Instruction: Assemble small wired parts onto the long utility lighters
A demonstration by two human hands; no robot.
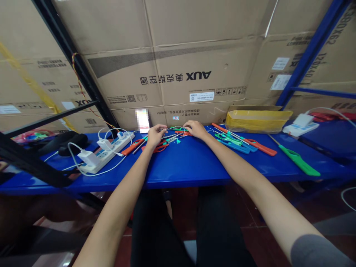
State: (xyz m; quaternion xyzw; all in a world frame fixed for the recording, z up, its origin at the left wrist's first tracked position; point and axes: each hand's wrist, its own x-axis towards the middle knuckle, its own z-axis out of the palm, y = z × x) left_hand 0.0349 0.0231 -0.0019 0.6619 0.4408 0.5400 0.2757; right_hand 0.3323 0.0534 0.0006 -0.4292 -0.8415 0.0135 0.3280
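My left hand is closed in a pinch at the back of the blue table, beside a pile of lighter parts. Across from it, my right hand is curled with its fingertips bent down. A thin white wire arcs between the fingertips of both hands; its ends are too small to make out. Under and between the hands lie metal lighter tubes, an orange lighter handle and a small teal piece. Some small pieces are hidden behind my fingers.
Long-neck lighters, among them an orange one, blue handles and a green one, lie to the right. A yellow-taped box stands behind them. Leftward are a power strip with cords and a lit phone. Cardboard walls the back.
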